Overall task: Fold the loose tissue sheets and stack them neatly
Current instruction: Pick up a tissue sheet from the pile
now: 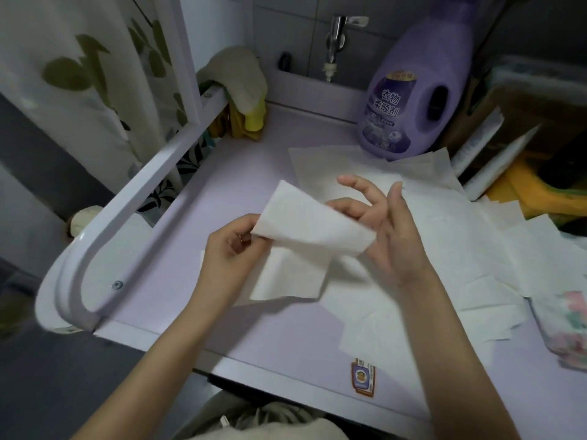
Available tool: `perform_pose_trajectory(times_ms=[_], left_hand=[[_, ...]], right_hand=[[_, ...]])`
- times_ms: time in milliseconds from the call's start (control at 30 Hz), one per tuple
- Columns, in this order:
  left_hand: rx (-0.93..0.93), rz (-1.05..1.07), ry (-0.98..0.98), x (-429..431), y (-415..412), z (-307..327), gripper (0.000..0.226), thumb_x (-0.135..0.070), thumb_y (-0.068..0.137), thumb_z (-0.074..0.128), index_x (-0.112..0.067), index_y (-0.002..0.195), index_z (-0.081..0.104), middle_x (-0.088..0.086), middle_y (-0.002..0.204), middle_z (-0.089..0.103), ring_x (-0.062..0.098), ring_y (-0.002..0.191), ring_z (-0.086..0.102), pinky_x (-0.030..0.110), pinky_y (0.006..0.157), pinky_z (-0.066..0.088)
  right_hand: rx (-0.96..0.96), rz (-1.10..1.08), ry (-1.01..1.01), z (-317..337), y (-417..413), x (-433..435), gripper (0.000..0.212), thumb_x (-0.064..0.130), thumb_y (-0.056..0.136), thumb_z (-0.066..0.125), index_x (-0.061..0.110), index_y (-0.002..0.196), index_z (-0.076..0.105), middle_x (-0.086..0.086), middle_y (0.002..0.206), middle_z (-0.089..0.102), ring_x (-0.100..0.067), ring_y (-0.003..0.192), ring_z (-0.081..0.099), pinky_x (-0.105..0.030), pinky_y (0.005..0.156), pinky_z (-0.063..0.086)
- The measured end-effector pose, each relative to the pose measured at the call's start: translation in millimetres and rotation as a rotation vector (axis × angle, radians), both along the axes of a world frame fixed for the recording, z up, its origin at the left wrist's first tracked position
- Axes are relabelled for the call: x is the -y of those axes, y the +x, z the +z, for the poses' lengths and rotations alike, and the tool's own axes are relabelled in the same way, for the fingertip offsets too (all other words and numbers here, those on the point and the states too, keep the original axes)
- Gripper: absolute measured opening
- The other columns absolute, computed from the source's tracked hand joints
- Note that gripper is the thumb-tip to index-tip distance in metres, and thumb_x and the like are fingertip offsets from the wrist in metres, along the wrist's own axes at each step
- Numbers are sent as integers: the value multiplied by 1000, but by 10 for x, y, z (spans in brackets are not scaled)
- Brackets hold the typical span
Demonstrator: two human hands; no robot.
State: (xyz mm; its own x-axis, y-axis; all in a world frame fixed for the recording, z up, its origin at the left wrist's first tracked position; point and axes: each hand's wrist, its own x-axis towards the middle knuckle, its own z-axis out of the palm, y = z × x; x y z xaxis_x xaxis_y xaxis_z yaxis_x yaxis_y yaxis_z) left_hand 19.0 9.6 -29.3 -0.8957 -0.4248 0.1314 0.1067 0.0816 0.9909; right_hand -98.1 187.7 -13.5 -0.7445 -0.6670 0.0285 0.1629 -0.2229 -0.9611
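Observation:
A white tissue sheet [305, 230] is held in the air above the pale lilac surface [222, 217], bent over on itself with its lower half hanging down. My left hand [230, 249] pinches its left edge between thumb and fingers. My right hand [384, 223] holds the sheet's right end, thumb on the sheet and the other fingers spread. Several loose tissue sheets [444, 236] lie flat and overlapping on the right half of the surface.
A purple softener bottle [416, 90] stands at the back right. A tap [336, 42] sits behind it. A white rail [136, 198] runs along the left edge, with a cloth [241, 77] draped over it. A floral tissue pack [568, 325] lies at the right edge.

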Motion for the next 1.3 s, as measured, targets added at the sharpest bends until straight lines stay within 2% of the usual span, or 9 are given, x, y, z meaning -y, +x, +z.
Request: perform_pose_trajectory(times_ms=[100,300,533,633,800,933,1067,1167,1300], left_hand=[[-43,21,-12,52,44,7,34,12,88,53,-16,83,72,-13,85,72,4,79,65,16,66,47],[-149,-11,-42,134,115,4,23,5,82,55,-11,85,71,-7,93,72,10,89,66,20,72,50],[-20,32,46,257,189,27,40,-10,88,34,-26,113,61,-2,99,72,12,81,65,19,64,49],[70,11,94,313,220,6,38,-42,84,40,-28,114,58,-1,96,73,11,69,61,20,56,46],[139,90,-74,302,257,-48,16,2,86,65,-14,87,69,2,78,72,11,64,65,17,56,47],[142,89,43,301,267,-5,7,-12,89,62,-9,94,66,7,84,70,13,64,69,20,56,52],[335,-138,-307,380,263,-103,43,-57,66,79,-30,97,66,-12,95,70,6,84,67,23,70,53],[442,-250,-683,388,289,-157,50,-44,62,84,-37,106,62,-25,98,63,-3,94,57,27,81,49],[469,-282,-780,347,301,-225,54,-26,71,83,-35,118,58,-23,104,56,1,96,52,25,85,46]], right_hand=[[-51,-8,119,-37,-8,56,73,76,75,55,20,123,51,-7,114,70,-24,110,64,-31,88,51],[-204,35,367,-138,87,132,19,9,91,65,15,108,67,4,89,68,-7,81,62,-19,78,47],[-195,-26,339,-159,186,259,8,9,89,67,13,88,73,0,82,69,-15,80,60,-27,78,47],[-197,-66,314,-156,226,306,8,10,90,65,14,85,71,1,80,66,-17,78,58,-28,74,47],[-132,-61,278,-168,279,331,10,10,93,60,17,97,66,12,70,60,-11,64,55,-22,62,48],[-53,-72,226,-202,341,407,12,2,92,59,13,94,64,1,79,58,-14,55,59,-22,53,50],[-99,-129,259,-264,350,476,9,2,91,62,10,89,64,1,79,56,-19,61,66,-26,56,55],[-122,-44,373,-320,356,442,4,10,91,65,13,92,66,0,81,62,-20,68,67,-33,61,56],[-415,36,610,-390,384,401,16,20,83,73,27,96,68,12,87,65,-1,62,52,-20,67,43]])
